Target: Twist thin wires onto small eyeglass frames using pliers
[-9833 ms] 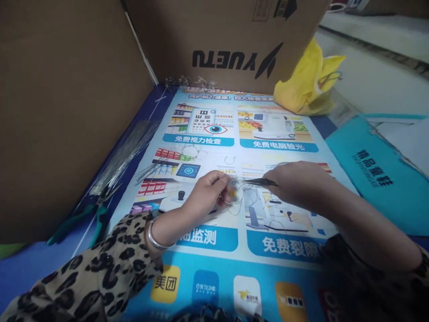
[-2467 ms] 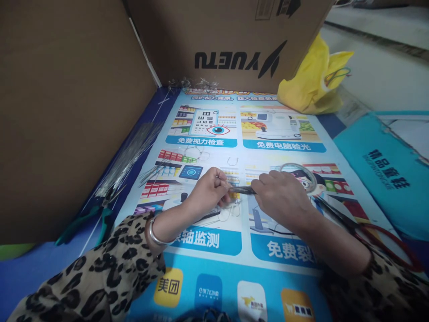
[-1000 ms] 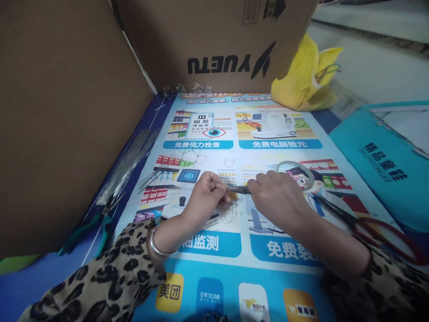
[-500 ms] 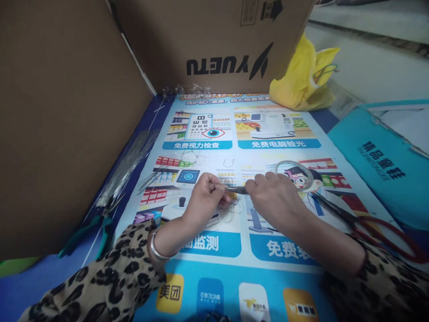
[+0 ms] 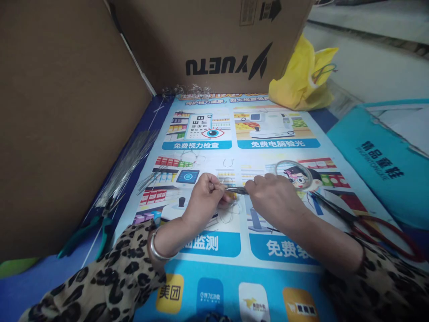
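Observation:
My right hand is wrapped round pliers, whose dark metal jaws point left; the handles are hidden in the fist. The tips reach the fingers of my left hand, which is closed in a pinch on a thin wire. Most of that wire is covered by the fingers. Below the jaws lie looped bits of thin wire on the printed poster. A clear roll of tape sits just beyond my right hand.
Scissors with red handles lie at the right. At the left are green-handled pliers and a bundle of straight wires. Cardboard walls enclose the back and left. A yellow bag and a turquoise box stand at the right.
Hardly anything differs. Both hands keep their places, with the plier tips still at the left fingers; the whole view has shifted very slightly.

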The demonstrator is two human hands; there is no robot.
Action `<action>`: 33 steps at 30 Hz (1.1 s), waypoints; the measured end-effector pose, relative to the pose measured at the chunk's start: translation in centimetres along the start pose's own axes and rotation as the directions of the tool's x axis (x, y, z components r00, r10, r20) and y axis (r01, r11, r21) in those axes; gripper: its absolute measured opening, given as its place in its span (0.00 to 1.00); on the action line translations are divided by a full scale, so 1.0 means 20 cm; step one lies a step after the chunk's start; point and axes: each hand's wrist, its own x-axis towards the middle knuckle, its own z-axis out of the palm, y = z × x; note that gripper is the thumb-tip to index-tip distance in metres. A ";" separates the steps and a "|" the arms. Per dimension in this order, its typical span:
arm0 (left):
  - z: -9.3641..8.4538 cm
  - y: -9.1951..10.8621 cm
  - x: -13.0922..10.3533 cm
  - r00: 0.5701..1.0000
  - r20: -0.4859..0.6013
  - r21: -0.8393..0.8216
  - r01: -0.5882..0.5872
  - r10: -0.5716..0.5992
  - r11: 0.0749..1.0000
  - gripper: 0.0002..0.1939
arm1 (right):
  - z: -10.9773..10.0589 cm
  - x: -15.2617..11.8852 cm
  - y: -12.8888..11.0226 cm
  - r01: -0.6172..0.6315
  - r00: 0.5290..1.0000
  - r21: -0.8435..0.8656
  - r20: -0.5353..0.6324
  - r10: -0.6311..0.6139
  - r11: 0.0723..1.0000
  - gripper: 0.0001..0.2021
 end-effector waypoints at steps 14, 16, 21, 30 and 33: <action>-0.01 0.01 0.00 0.999 0.051 0.040 -0.011 0.009 0.999 0.08 | -0.10 -0.01 0.02 0.008 1.000 -0.039 0.011 -0.007 0.999 0.08; -0.02 0.01 0.00 0.998 0.056 0.037 -0.006 0.004 0.999 0.08 | -0.11 -0.02 0.02 0.007 1.000 -0.043 0.027 -0.006 0.999 0.09; -0.02 0.00 0.00 0.998 0.058 0.040 -0.037 0.034 0.999 0.08 | -0.11 -0.01 0.02 0.013 1.000 -0.051 0.017 -0.012 0.999 0.09; -0.03 0.02 0.01 0.997 0.072 0.053 0.010 -0.014 0.999 0.08 | -0.08 -0.02 0.04 0.027 0.997 -0.035 -0.073 -0.030 0.999 0.09; -0.03 0.02 0.01 0.997 0.076 0.043 0.011 -0.015 0.999 0.06 | -0.07 -0.01 0.04 0.046 0.992 -0.028 -0.113 -0.049 0.999 0.09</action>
